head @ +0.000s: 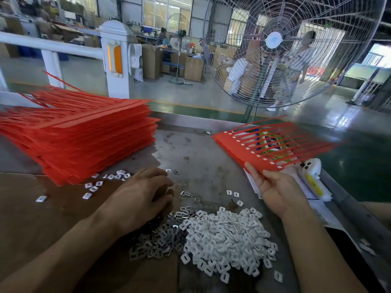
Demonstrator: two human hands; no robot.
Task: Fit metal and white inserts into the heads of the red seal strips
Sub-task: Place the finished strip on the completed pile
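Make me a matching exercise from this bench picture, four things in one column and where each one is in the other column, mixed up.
Things:
1. stack of red seal strips
2. pile of white inserts
3. left hand
4. right hand

Places:
A. holding up one red strip sheet at the right
B. near edge of the table, centre-right
C. far left of the table
D. over the metal inserts, left of the white pile

Pairs: 1-C, 2-B, 3-D, 4-A
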